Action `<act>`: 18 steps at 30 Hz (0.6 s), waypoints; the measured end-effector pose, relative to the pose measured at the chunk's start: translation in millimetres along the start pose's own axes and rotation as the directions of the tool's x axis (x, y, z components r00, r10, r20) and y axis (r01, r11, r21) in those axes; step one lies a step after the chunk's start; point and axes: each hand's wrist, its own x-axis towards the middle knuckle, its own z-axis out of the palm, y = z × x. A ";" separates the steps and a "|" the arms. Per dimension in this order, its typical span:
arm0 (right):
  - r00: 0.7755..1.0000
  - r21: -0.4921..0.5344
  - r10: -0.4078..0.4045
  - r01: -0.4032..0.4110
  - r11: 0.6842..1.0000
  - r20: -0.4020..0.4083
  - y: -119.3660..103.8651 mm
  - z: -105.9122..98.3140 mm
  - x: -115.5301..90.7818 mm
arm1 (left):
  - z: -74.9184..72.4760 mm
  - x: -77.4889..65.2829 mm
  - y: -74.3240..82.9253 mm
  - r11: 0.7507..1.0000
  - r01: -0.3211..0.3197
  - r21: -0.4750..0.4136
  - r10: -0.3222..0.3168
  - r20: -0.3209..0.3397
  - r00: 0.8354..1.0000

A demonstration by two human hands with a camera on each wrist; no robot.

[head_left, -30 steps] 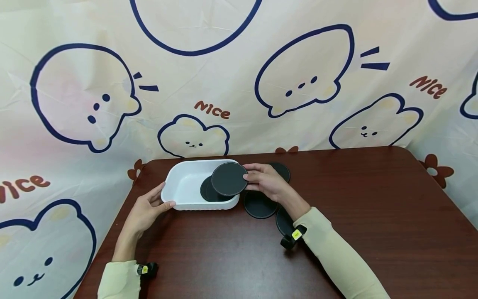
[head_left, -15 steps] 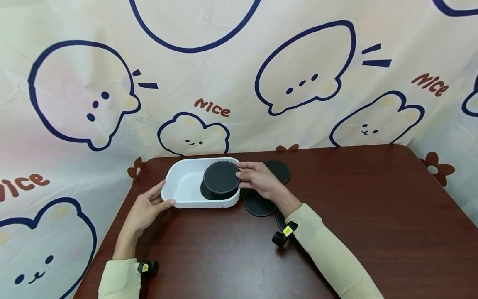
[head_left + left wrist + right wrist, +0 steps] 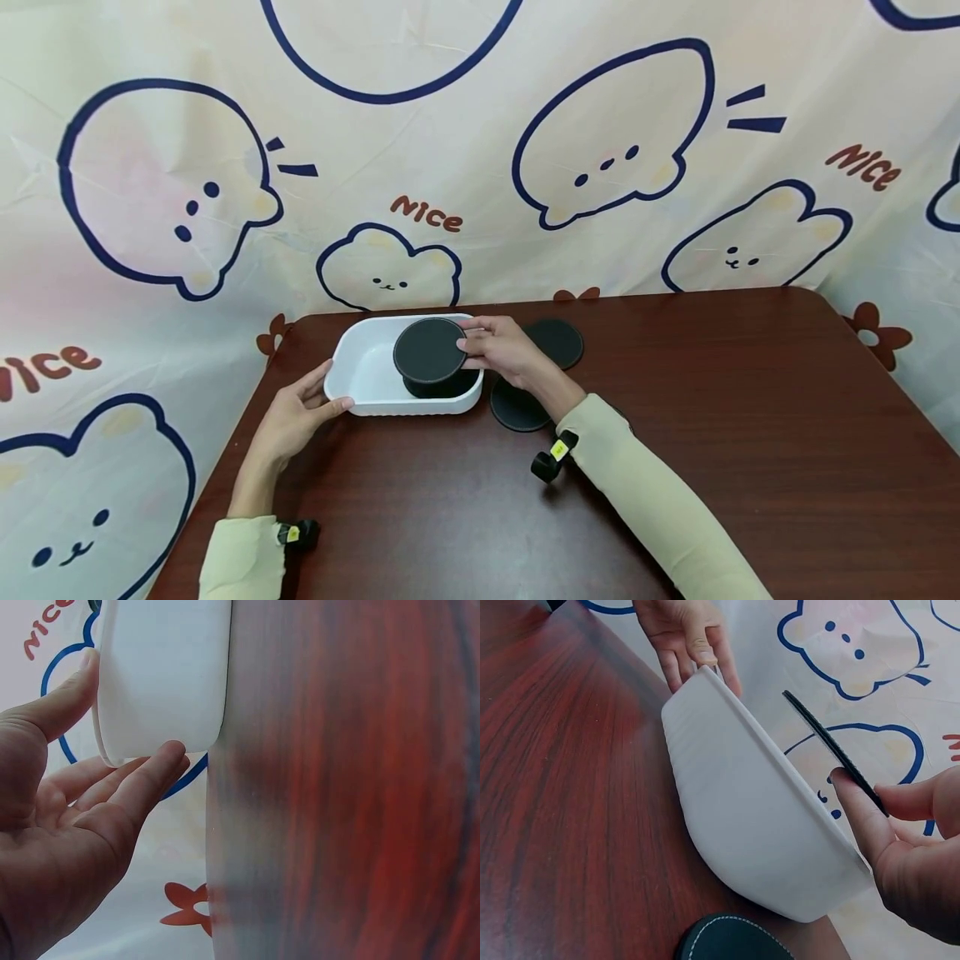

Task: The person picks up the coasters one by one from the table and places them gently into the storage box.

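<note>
My right hand (image 3: 498,350) pinches a round black coaster (image 3: 429,350) by its right edge, thumb on one face and fingers on the other. In the right wrist view the held coaster (image 3: 836,754) is tilted above the rim of a white tray (image 3: 367,367). Another dark coaster (image 3: 467,386) lies inside the tray toward its right end, mostly covered by the held one. My left hand (image 3: 292,417) holds the tray's left end, with the thumb (image 3: 79,690) at the rim and the fingers at the end wall.
Right of the tray, a black coaster (image 3: 557,343) lies behind the right hand and another coaster (image 3: 517,407) lies in front, partly under the wrist. The dark brown table (image 3: 420,500) ends at the back against a printed cloth (image 3: 480,150).
My right hand has moved left with the coaster, from the tray's right edge to over its inside. The left hand stays at the tray's left end. The right sleeve now covers another coaster on the table.
</note>
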 end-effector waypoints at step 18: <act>1.000 -0.081 0.014 -0.015 0.997 -0.022 -5.1 6.0 14.8 | 0.8 -0.2 -0.2 1.000 0.014 -0.001 -0.014 -0.004 1.000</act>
